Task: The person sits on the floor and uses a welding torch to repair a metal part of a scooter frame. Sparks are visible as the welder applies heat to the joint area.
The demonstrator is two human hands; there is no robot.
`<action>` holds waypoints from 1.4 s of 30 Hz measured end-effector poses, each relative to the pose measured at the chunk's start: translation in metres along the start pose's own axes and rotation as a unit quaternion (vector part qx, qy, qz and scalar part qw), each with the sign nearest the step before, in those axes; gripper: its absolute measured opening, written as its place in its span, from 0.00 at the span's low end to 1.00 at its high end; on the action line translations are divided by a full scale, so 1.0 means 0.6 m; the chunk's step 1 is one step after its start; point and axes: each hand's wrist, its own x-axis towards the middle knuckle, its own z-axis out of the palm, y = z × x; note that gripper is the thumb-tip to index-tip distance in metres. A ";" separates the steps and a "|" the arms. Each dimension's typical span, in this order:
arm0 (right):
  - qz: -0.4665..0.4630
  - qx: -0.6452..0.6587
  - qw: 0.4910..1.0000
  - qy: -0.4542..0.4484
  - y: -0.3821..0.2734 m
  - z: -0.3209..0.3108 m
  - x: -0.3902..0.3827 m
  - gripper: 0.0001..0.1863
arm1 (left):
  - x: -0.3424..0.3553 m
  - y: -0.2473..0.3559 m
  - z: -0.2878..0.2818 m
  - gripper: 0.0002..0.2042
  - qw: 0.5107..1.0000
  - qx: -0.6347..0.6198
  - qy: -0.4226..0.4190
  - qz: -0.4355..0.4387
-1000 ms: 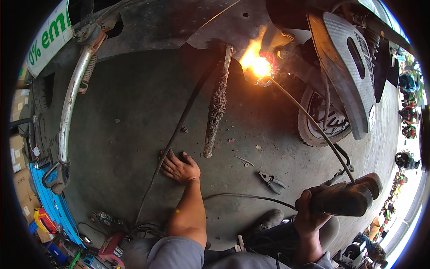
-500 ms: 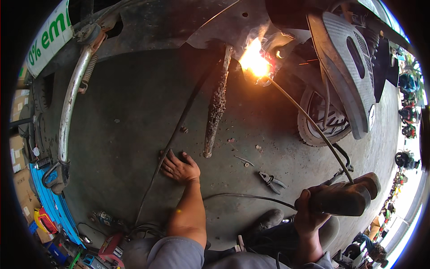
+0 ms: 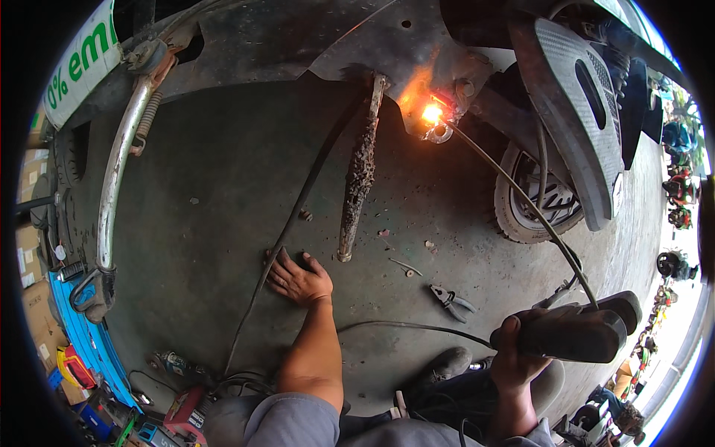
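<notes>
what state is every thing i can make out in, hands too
left hand: open, palm down on the floor
right hand: closed around the black holder
black holder: gripping the thin rod
thin rod: slanting, far end at the glow
glow: lit, orange
pliers: lying loose on the floor
lumpy bar: heavily crusted
silver stand: worn, scuffed

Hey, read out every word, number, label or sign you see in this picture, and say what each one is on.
White panel, upper left: large green lettering, readable, but I don't copy out wording.
Red box, lower left: pale markings, too small to read.
Cardboard boxes, far left: pale labels, too small to read.
Grey panel, right: small sticker near its lower end, too small to read.
</notes>
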 end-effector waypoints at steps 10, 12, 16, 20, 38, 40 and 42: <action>-0.040 -0.099 0.991 -0.074 0.011 -0.010 -0.002 0.18 | 0.001 0.002 -0.004 0.27 1.000 -0.007 -0.008 -0.001; -0.024 -0.095 0.992 -0.078 0.011 -0.010 -0.002 0.18 | 0.001 0.001 -0.004 0.27 1.000 -0.006 -0.007 0.000; -0.034 -0.121 0.988 -0.091 0.016 -0.014 -0.006 0.20 | 0.000 0.002 -0.004 0.27 1.000 -0.001 -0.010 -0.002; -0.064 -0.128 0.987 -0.076 0.014 -0.009 -0.002 0.21 | 0.001 -0.001 0.000 0.27 1.000 0.000 -0.001 0.001; -0.029 -0.214 0.972 -0.090 0.002 -0.004 0.002 0.14 | 0.000 -0.002 0.004 0.27 1.000 -0.004 0.002 0.000; -0.023 -0.220 0.972 -0.085 0.001 -0.002 0.002 0.14 | 0.000 -0.001 0.002 0.27 1.000 -0.005 0.000 -0.001; -0.006 -0.182 0.980 -0.075 0.003 -0.002 0.001 0.13 | 0.000 -0.001 0.001 0.27 1.000 -0.007 0.001 -0.001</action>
